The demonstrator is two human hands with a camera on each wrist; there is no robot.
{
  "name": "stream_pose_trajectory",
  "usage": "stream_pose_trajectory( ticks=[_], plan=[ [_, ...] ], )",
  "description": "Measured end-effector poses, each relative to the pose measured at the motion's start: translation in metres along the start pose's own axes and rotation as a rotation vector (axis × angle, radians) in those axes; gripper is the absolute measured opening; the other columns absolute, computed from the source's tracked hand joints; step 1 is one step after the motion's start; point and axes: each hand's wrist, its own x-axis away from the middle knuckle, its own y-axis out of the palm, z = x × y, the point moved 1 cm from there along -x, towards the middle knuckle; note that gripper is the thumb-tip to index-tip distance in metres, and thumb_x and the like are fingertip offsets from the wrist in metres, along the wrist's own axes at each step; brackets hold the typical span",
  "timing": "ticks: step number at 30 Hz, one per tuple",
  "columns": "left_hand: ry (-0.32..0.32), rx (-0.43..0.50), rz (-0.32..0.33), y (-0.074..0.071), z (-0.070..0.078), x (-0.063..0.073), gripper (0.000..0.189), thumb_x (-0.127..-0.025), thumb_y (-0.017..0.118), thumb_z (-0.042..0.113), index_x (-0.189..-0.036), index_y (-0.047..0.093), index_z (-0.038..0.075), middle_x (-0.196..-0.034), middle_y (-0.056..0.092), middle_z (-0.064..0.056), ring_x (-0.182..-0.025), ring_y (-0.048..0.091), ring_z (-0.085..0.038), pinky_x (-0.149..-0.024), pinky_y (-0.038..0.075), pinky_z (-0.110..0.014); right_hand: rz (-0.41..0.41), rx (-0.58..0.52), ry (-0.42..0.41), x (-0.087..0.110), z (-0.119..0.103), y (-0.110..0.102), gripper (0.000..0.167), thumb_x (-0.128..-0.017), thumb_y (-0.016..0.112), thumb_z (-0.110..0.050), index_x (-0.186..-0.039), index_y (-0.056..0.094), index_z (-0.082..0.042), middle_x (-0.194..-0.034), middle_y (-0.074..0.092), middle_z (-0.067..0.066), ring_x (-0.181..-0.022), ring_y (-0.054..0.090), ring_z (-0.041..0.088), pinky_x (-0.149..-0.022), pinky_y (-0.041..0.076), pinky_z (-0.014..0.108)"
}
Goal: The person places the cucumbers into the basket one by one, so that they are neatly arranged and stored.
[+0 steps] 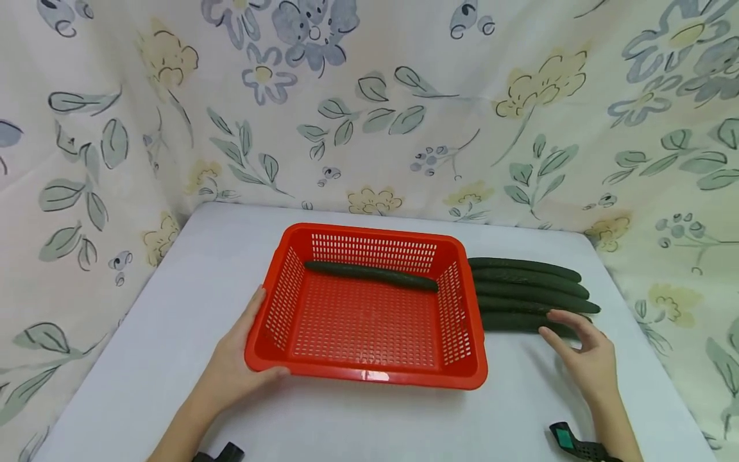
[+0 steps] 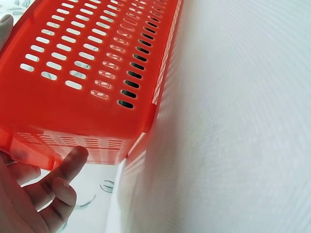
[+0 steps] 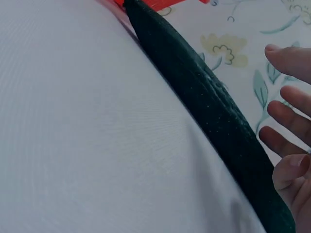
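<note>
A red plastic basket with slotted walls stands on the white table, and one cucumber lies inside along its back wall. My left hand holds the basket's near left corner, thumb along the front rim and fingers at the left side. In the left wrist view, those fingers reach under the rim beside the slotted wall. Several dark green cucumbers lie side by side to the right of the basket, their left ends hidden behind it. Over the right end of the nearest one, my right hand hovers with thumb and fingers spread apart.
White cloth covers the table. A floral curtain hangs behind it and along both sides. A black band circles the right wrist, and a black strap piece shows by the left wrist.
</note>
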Motion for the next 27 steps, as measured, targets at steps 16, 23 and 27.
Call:
stream_pose_trajectory(
  ticks=[16,23,27],
  plan=[
    [0.003,-0.015,0.023,0.000,0.000,0.000,0.137,-0.068,0.101,0.028,-0.172,0.012,0.032,-0.171,0.034,-0.011,-0.132,0.057,-0.029,-0.089,0.056,-0.023,-0.028,0.117,-0.023,-0.005,0.002,0.000,0.040,-0.089,0.085,-0.005,-0.127,0.071,-0.001,-0.119,0.065,-0.030,-0.095,0.057,-0.010,-0.054,0.046,0.012],
    [0.011,-0.021,0.020,0.001,0.000,-0.001,0.137,-0.068,0.101,0.028,-0.172,0.012,0.031,-0.171,0.035,-0.011,-0.131,0.058,-0.029,-0.089,0.056,-0.023,-0.039,0.225,-0.048,-0.002,0.014,0.000,0.045,-0.086,0.090,-0.014,-0.127,0.073,-0.009,-0.125,0.059,-0.026,-0.060,0.055,-0.003,-0.049,0.045,0.016],
    [0.013,-0.022,0.019,0.001,0.000,0.001,0.136,-0.068,0.101,0.028,-0.172,0.013,0.030,-0.171,0.035,-0.011,-0.131,0.058,-0.029,-0.089,0.056,-0.023,-0.036,0.306,-0.136,-0.002,0.020,0.002,0.047,-0.081,0.094,-0.015,-0.123,0.075,-0.010,-0.130,0.066,0.001,-0.103,0.049,-0.019,-0.061,0.044,0.008]
  ],
)
